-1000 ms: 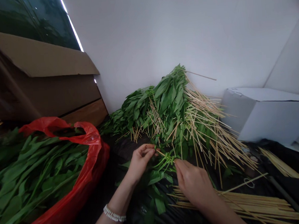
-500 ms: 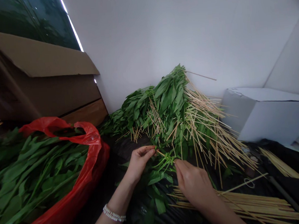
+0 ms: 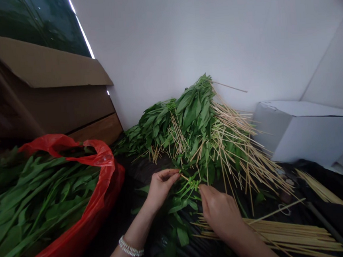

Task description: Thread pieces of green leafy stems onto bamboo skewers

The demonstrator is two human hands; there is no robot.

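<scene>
Reference: clock center at the held thin stick (image 3: 184, 176); 12 o'clock points to the top of the view. The stick spans the gap between both hands, sloping from 10 to 4 o'clock, just above the black sheet (image 3: 157, 237). Green stems (image 3: 191, 186) are bunched along it; whether they are pierced or wrapped cannot be told. Their leaves (image 3: 179, 201) spread below, toward 7 o'clock.

The left hand (image 3: 160, 187), at 9 o'clock, grips the stick's upper end in a narrow pinch of thumb and forefinger. The right hand (image 3: 219, 208), at 4 o'clock, is closed at the lower end; most of its fingers are hidden from view. A beaded bracelet (image 3: 130, 247) encircles the left wrist at 8 o'clock.

At 12 o'clock, near the hands, a heap of leafy bunches (image 3: 195, 106) lies against the white wall (image 3: 178, 36). Bare sticks (image 3: 234, 131) fan out from its side at 2 o'clock. A flat bundle of sticks (image 3: 295, 233) lies at 4 o'clock, partly behind the right hand.

Farther out, a red plastic bag (image 3: 112, 173) full of long leaves (image 3: 45, 195) stands at 9 o'clock, a cardboard box (image 3: 61, 106) at 10 o'clock, and a white box (image 3: 316, 136) between 2 and 3 o'clock.
</scene>
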